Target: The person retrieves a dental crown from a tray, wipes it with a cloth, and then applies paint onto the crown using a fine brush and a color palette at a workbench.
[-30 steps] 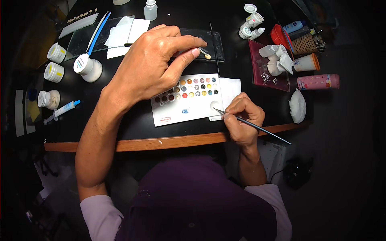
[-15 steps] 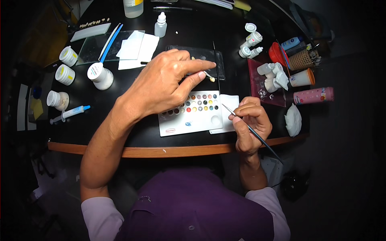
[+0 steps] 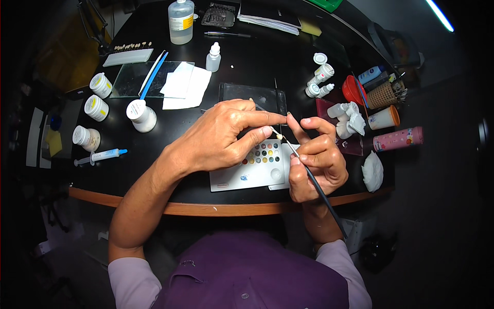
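Black tabletop [image 3: 257, 54]; white paint palette [image 3: 260, 176] below our left grip. Our left hand [image 3: 226, 131] — pinching a slim holder [image 3: 275, 132]; cream tooth-shaped piece [image 3: 279, 137] just past that grip. Our right hand [image 3: 321, 165] — closed round a dark brush [image 3: 318, 188], tip beside that piece.

Left hand [image 3: 224, 135]: holds slim tool [image 3: 275, 132] bearing ivory piece [image 3: 279, 137]
Right hand [image 3: 325, 167]: brush [image 3: 318, 187], tip near piece
Palette [image 3: 261, 175]: white, coloured wells
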`<state>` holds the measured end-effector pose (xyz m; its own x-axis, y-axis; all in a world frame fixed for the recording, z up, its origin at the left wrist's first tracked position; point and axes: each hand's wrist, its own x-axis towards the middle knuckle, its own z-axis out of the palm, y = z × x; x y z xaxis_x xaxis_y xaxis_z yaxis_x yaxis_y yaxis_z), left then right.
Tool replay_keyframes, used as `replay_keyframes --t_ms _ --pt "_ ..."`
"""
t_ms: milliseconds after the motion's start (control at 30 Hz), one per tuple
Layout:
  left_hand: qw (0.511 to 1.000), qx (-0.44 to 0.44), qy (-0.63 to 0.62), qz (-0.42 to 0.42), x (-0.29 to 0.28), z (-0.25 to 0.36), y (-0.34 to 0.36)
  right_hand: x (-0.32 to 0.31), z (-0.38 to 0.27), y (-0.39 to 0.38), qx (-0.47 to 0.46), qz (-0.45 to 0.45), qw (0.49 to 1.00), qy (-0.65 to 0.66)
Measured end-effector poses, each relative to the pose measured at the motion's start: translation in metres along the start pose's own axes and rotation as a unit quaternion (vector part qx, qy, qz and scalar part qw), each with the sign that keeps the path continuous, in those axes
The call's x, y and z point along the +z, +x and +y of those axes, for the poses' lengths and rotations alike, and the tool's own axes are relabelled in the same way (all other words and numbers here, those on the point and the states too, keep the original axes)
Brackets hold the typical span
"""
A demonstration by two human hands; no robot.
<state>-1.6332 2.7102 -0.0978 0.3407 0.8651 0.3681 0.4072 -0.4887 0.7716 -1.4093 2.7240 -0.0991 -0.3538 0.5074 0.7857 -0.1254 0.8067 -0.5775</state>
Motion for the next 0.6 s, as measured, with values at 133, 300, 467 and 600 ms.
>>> replay_keyframes --t_ms 133,300,467,600 --pt "1.0 0.004 0.003 0.003 0.001 -0.001 0.0 -0.0002 -0.0013 -0.0012 -0.005 -0.01 0.999 -0.037" --pt "1.0 0.003 0.007 0.004 0.0013 -0.0007 -0.0003 -0.0004 -0.002 -0.0013 -0.009 -0.014 0.999 -0.044" --pt "1.0 0.008 0.001 0.007 0.0017 -0.0008 -0.0001 0.0006 -0.0022 -0.0024 -0.006 0.001 0.999 -0.044" --pt "1.0 0.007 0.009 0.006 0.0016 -0.0009 0.0002 0.0008 -0.0019 -0.0027 -0.005 -0.002 0.999 -0.047"
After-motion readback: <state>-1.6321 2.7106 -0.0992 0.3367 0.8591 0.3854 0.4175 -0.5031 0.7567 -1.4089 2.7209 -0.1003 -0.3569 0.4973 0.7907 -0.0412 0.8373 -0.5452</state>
